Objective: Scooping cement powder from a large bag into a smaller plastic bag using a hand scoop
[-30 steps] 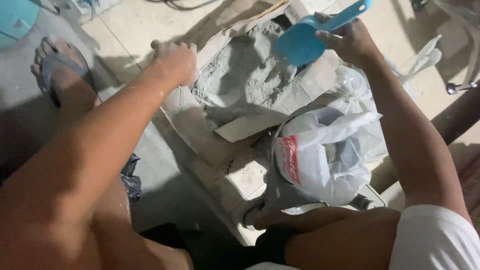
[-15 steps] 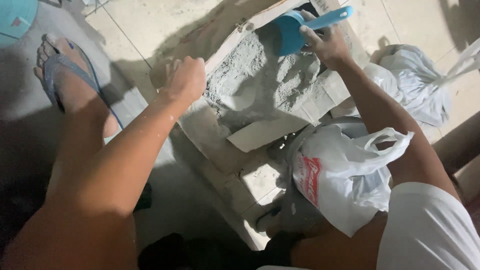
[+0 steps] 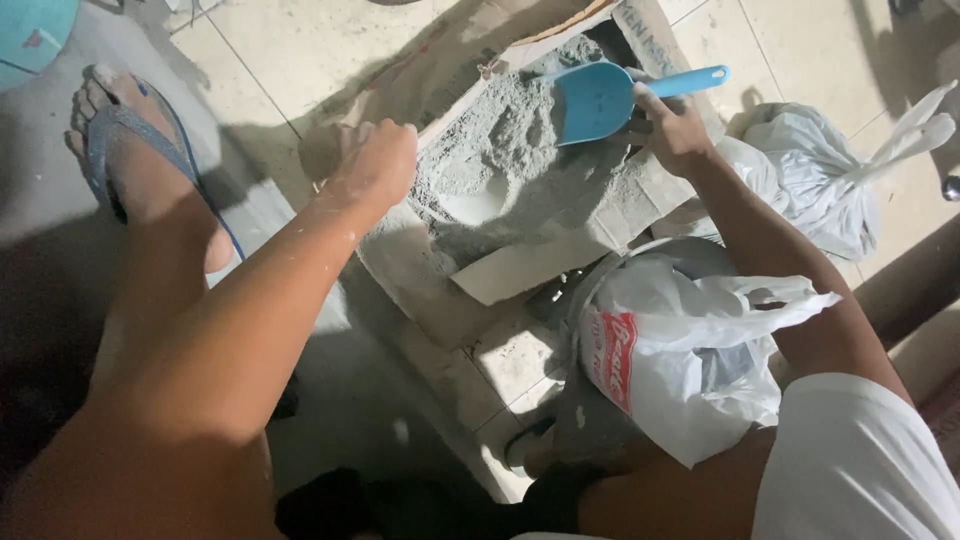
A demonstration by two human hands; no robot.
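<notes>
My right hand (image 3: 675, 130) grips the handle of a blue plastic scoop (image 3: 600, 98), whose bowl is pushed into grey cement powder (image 3: 510, 150) inside an open paper sack (image 3: 450, 80). My left hand (image 3: 375, 165) is closed on the sack's torn left edge, holding it open. A white plastic bag (image 3: 680, 350) with a red print sits open by my right forearm, just below the sack.
My left foot in a blue flip-flop (image 3: 130, 160) rests on the floor at upper left. A second knotted white plastic bag (image 3: 830, 190) lies right of the sack. A turquoise round object (image 3: 35, 30) shows at the top left corner. Pale tiles (image 3: 300, 50) surround the sack.
My right hand has brought the scoop down from above the sack into the cement powder. My left hand stays on the sack's edge. The view has shifted slightly.
</notes>
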